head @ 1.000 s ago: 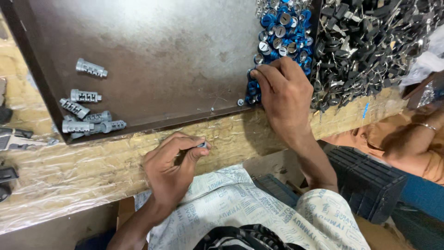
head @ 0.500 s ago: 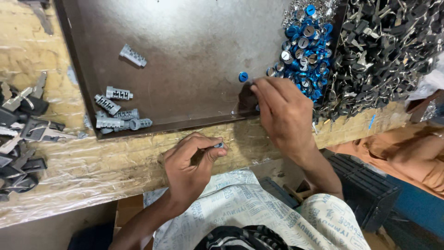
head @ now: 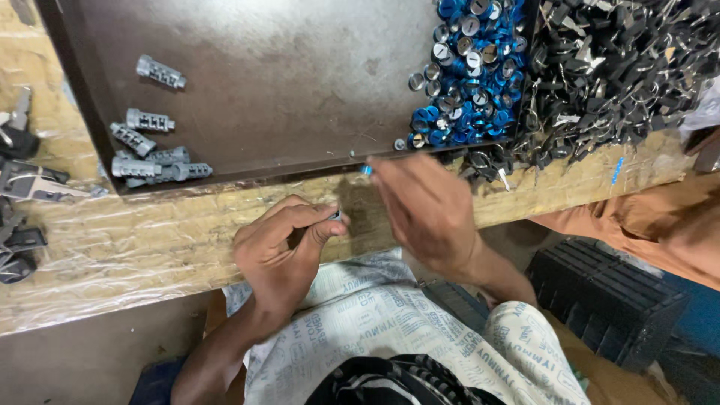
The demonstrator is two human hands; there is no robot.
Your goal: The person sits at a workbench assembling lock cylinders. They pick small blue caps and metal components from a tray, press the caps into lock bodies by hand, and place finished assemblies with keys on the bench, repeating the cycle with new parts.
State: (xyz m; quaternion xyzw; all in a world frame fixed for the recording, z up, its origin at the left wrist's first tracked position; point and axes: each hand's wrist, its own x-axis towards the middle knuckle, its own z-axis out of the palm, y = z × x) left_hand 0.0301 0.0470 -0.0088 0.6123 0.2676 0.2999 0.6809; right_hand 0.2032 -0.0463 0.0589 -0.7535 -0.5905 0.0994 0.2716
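The left hand (head: 281, 251) is curled closed around a small metal cylinder (head: 335, 216) just off the counter's (head: 112, 240) near edge. The right hand (head: 427, 210) pinches a blue cap (head: 366, 170) at the near edge of the dark tray (head: 285, 75), just beside the pile of blue caps (head: 469, 75).

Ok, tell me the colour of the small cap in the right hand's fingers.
Blue cap, seen in the head view.
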